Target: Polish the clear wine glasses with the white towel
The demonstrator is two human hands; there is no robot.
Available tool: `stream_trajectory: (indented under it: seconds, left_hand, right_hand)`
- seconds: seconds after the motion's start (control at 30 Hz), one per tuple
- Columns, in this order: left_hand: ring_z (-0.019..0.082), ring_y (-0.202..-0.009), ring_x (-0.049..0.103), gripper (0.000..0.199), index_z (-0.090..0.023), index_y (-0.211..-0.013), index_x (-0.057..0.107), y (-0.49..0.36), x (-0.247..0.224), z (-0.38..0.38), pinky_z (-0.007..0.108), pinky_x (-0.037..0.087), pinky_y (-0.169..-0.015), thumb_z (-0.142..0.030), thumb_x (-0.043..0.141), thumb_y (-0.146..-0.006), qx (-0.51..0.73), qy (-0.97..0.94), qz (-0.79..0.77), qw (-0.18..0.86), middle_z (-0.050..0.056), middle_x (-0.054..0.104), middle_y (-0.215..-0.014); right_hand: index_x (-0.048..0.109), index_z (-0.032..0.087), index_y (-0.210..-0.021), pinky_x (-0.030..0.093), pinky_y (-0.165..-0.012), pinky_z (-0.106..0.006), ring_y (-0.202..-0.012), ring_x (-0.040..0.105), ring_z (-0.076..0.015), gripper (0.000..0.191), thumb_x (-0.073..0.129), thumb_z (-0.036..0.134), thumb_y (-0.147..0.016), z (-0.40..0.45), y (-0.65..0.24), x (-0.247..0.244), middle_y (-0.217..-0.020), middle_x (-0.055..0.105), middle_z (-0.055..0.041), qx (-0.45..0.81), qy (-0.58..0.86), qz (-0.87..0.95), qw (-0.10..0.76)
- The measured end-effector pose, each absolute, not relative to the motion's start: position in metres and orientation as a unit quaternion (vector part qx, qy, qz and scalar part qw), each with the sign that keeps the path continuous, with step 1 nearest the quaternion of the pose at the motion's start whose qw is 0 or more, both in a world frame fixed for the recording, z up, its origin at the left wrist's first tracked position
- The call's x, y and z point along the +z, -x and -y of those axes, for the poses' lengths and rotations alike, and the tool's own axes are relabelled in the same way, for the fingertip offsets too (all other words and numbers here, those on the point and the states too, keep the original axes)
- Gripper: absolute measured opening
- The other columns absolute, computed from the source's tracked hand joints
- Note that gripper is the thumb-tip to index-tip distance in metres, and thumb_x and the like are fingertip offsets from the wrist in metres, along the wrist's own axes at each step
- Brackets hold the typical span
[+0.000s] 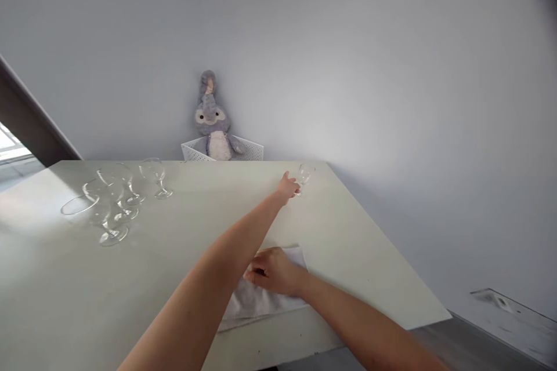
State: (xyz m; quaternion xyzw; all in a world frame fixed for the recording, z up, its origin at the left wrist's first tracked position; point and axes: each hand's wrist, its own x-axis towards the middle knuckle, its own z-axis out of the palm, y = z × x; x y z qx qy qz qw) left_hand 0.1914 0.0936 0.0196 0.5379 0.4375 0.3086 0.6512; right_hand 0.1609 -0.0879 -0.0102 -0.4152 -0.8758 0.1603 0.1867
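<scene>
My left hand (288, 187) reaches across to the far right of the table, its fingers at the stem of a clear stemmed glass (306, 172). That glass stands upright, and the fingers look closed round its stem. Nearer to me, my right hand (277, 270) rests with curled fingers on a folded white cloth (261, 303), seemingly gripping it. Part of the cloth lies hidden under my left forearm and right hand. On the left of the table stand several more stemmed glasses, among them one at the front (111, 234) and one at the back (160, 177).
The white table (348, 255) runs back to a pale wall, with its right edge slanting toward me. Behind the far edge, a grey plush toy (212, 122) sits in a white perforated basket (255, 151). A dark frame (30, 110) is at far left.
</scene>
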Motion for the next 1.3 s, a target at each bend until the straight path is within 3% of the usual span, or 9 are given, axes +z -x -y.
stream_trajectory:
  seconds: [0.17, 0.37, 0.5, 0.77, 0.97, 1.3]
  left_hand:
    - [0.004, -0.058, 0.052, 0.089, -0.029, -0.135, 0.012, -0.221, 0.010, -0.091, 0.017, 0.035, -0.047, -0.010, 0.061, -0.064, 0.295, -0.539, -0.411, 0.673, 0.011, 0.048, -0.121]
    - [0.002, -0.049, 0.043, 0.050, -0.018, -0.115, 0.044, -0.207, 0.005, -0.089, 0.017, 0.035, -0.046, -0.015, 0.060, -0.068, 0.309, -0.535, -0.428, 0.659, 0.007, 0.057, -0.091]
    - [0.002, -0.046, 0.040, 0.039, -0.018, -0.106, 0.048, -0.170, 0.004, -0.096, 0.017, 0.034, -0.045, -0.015, 0.060, -0.069, 0.361, -0.514, -0.467, 0.622, 0.003, 0.056, -0.081]
    - [0.003, -0.043, 0.039, 0.029, -0.015, -0.097, 0.049, -0.038, 0.010, -0.116, 0.017, 0.033, -0.043, -0.010, 0.054, -0.068, 0.485, -0.434, -0.551, 0.521, 0.000, 0.052, -0.068]
    - [0.003, -0.044, 0.037, 0.027, -0.016, -0.088, 0.051, 0.064, 0.009, -0.104, 0.017, 0.033, -0.044, -0.009, 0.052, -0.061, 0.561, -0.369, -0.591, 0.447, -0.002, 0.053, -0.069]
    - [0.003, -0.046, 0.040, 0.033, -0.018, -0.088, 0.052, 0.140, 0.003, -0.082, 0.017, 0.034, -0.044, -0.010, 0.050, -0.056, 0.615, -0.296, -0.623, 0.383, -0.002, 0.053, -0.072]
  right_hand:
    - [0.044, 0.017, -0.052, 0.025, -0.050, -0.023, -0.050, 0.035, -0.0082, 0.022, 0.047, 0.017, -0.074, 0.087, -0.161, -0.011, -0.052, 0.048, 0.0039, 0.139, 0.414, 0.882, 0.178]
    - [0.047, 0.018, -0.057, 0.026, -0.051, -0.021, -0.051, 0.038, -0.0075, 0.024, 0.046, 0.023, -0.080, 0.087, -0.163, -0.010, -0.055, 0.050, 0.0041, 0.179, 0.396, 0.878, 0.201]
    - [0.046, 0.017, -0.055, 0.027, -0.052, -0.022, -0.051, 0.038, -0.0081, 0.030, 0.045, 0.029, -0.083, 0.086, -0.164, -0.011, -0.054, 0.049, 0.0034, 0.172, 0.401, 0.881, 0.183]
    - [0.053, 0.017, -0.061, 0.029, -0.057, -0.022, -0.057, 0.043, -0.0098, 0.029, 0.044, 0.032, -0.085, 0.085, -0.163, -0.012, -0.060, 0.054, 0.0020, 0.166, 0.408, 0.883, 0.164]
    - [0.051, 0.017, -0.060, 0.030, -0.057, -0.022, -0.057, 0.042, -0.0097, 0.035, 0.041, 0.036, -0.087, 0.088, -0.162, -0.009, -0.058, 0.051, 0.0021, 0.186, 0.429, 0.867, 0.174]
    - [0.050, 0.017, -0.059, 0.029, -0.056, -0.022, -0.056, 0.041, -0.0097, 0.035, 0.041, 0.034, -0.087, 0.087, -0.161, -0.015, -0.057, 0.050, 0.0019, 0.179, 0.430, 0.866, 0.181]
